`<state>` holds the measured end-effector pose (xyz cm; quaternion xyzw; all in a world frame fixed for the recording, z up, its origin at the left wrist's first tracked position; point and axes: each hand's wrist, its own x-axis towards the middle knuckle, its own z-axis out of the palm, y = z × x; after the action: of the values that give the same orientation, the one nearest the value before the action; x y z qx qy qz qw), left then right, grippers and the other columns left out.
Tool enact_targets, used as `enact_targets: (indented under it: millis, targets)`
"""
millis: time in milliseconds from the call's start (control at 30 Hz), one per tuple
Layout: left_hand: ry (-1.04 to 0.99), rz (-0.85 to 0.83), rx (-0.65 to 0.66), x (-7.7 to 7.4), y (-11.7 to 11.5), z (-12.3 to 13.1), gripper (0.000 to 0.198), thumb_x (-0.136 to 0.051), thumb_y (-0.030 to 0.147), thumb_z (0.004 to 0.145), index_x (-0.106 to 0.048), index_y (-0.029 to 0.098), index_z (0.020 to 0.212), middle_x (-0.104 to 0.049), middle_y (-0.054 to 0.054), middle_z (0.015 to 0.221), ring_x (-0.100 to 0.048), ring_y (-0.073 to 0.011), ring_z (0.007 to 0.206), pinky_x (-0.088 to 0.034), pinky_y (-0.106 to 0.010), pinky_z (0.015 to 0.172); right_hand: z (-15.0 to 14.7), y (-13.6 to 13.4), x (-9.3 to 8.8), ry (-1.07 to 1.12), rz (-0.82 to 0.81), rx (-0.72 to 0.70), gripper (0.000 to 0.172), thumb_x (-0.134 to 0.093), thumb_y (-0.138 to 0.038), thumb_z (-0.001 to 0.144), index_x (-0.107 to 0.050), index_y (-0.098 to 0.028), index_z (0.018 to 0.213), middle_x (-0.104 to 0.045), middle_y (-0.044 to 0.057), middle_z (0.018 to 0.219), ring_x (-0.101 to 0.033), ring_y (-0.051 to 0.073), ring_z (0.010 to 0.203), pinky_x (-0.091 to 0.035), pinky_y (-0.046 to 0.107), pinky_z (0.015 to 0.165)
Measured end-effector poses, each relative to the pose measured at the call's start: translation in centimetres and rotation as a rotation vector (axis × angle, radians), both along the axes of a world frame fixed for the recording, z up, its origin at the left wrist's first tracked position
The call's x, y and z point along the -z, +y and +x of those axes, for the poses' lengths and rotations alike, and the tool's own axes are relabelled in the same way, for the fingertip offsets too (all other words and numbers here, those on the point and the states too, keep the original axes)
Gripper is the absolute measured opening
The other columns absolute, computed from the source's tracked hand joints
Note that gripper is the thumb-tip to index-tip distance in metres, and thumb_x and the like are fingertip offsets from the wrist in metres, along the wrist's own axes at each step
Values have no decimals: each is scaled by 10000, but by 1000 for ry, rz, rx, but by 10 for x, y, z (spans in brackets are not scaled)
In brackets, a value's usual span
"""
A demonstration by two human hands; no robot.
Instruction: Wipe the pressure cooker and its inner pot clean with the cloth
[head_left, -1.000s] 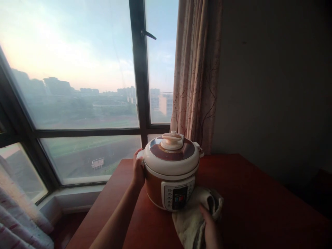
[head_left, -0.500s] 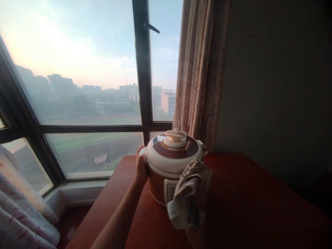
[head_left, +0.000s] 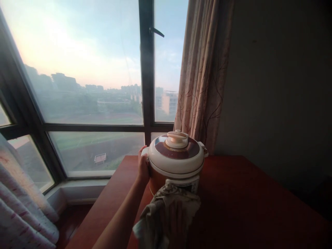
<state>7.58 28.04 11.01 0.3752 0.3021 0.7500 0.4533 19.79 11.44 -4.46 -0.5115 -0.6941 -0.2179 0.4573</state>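
Note:
An electric pressure cooker (head_left: 160,173) with a cream rim, brown body and domed lid stands upright on the reddish-brown table (head_left: 233,186). Its left side handle is in the grip of my left hand (head_left: 143,167), fingers wrapped around it. My right hand (head_left: 177,214), dim in shadow, presses a crumpled patterned cloth (head_left: 155,211) to the lower front of the cooker. The cloth covers the lower part of the control panel (head_left: 193,185); the panel's top edge shows above it. A lid handle and a small valve (head_left: 177,131) top the cooker.
Behind the table are a large window (head_left: 90,83) with dark frames and a patterned curtain (head_left: 202,79). Another curtain (head_left: 23,200) hangs at the lower left. A dark wall (head_left: 275,90) rises on the right.
My right hand and the cloth have moved down and left across the cooker's front, uncovering the panel's upper right. My left hand keeps its hold on the handle. The view has shifted slightly.

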Motion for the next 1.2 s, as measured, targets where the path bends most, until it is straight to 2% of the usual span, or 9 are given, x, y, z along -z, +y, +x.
enact_targets:
  millis: [100, 233, 400, 600, 767, 867, 967, 1133, 1200]
  targets:
    - [5, -9, -5, -2, -2, 1, 569, -619, 422, 737, -560, 236, 1271, -629, 14, 840, -530, -170, 707, -418, -272, 650, 18, 2, -20, -178, 52, -6, 546, -499, -277, 952, -487, -346, 1494, -651, 57, 1375, -536, 380, 1246, -367, 560, 1001]
    - [-16, -12, 7, -5, -5, 3, 553, -614, 422, 743, -544, 246, 1262, -627, 12, 864, -535, -173, 726, -423, -273, 659, 43, 10, -65, -304, 33, -104, 529, -488, -292, 969, -474, -385, 1490, -564, -47, 1489, -458, 312, 1302, -309, 483, 1009]
    - [-4, -15, 17, -9, -10, 4, 505, -601, 430, 784, -538, 241, 1248, -615, 13, 873, -536, -171, 725, -430, -281, 666, 45, 14, -99, -357, -3, -146, 578, -505, -386, 980, -389, -344, 1545, -442, -36, 1586, -336, 321, 1420, -268, 468, 1027]
    - [14, 8, 6, -5, -5, 1, 540, -608, 433, 756, -547, 225, 1250, -640, 2, 912, -561, -187, 797, -434, -291, 729, 71, 6, -90, -573, -212, -388, 588, -480, -410, 1021, -317, -317, 1579, -359, -53, 1630, -426, 194, 1381, -393, 320, 963]
    - [20, 20, 9, 2, 0, -1, 541, -627, 442, 766, -559, 228, 1258, -653, 3, 905, -578, -189, 783, -444, -304, 744, 102, 2, -74, -672, -330, -592, 504, -380, -500, 1051, -436, -295, 1508, -483, -59, 1554, -537, 150, 1303, -452, 265, 949]
    - [19, 26, 22, 4, 2, -3, 544, -631, 453, 772, -560, 230, 1263, -662, 1, 922, -594, -194, 809, -450, -307, 765, 113, 2, -67, -660, -337, -632, 397, -377, -427, 1060, -571, -260, 1363, -630, -35, 1420, -614, 158, 1221, -473, 271, 939]
    - [18, 28, 41, 6, 4, -4, 557, -630, 459, 775, -552, 241, 1282, -666, 1, 925, -602, -197, 814, -452, -306, 765, 126, 1, -67, -623, -376, -636, 359, -444, -382, 1041, -580, -239, 1342, -718, -13, 1290, -657, 159, 1168, -472, 271, 979]
    - [30, 26, 26, 7, 5, -5, 561, -631, 476, 772, -556, 244, 1277, -654, 1, 903, -584, -190, 783, -450, -303, 740, 151, -9, -60, -515, -436, -563, 447, -604, -472, 948, -600, -274, 1349, -739, -11, 1251, -711, 187, 1086, -507, 289, 985]
    - [44, 18, 20, 7, 5, -5, 587, -630, 495, 761, -549, 241, 1284, -633, 11, 842, -565, -186, 730, -442, -302, 705, 161, -13, -52, -356, -497, -507, 520, -681, -516, 859, -637, -297, 1329, -735, 23, 1256, -710, 248, 1098, -523, 353, 996]
